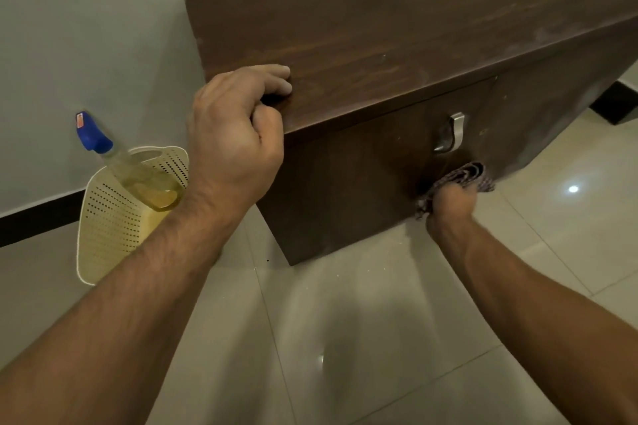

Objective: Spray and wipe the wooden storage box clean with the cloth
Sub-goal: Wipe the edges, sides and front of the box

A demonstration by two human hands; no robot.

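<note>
A dark brown wooden storage box (397, 31) stands on the tiled floor against the wall, with a metal handle (450, 133) on its front face. My left hand (234, 134) rests on the box's near left top corner, fingers curled over the lid edge, holding nothing else. My right hand (448, 203) is closed on a checked cloth (466, 176) and presses it against the lower front face, just below the handle. A spray bottle (138, 169) with a blue trigger head and yellowish liquid leans in a basket left of the box.
A cream perforated plastic basket (107, 228) sits on the floor by the wall, left of the box. Glossy pale floor tiles (362, 338) spread in front. A black skirting strip (38, 217) runs along the wall base.
</note>
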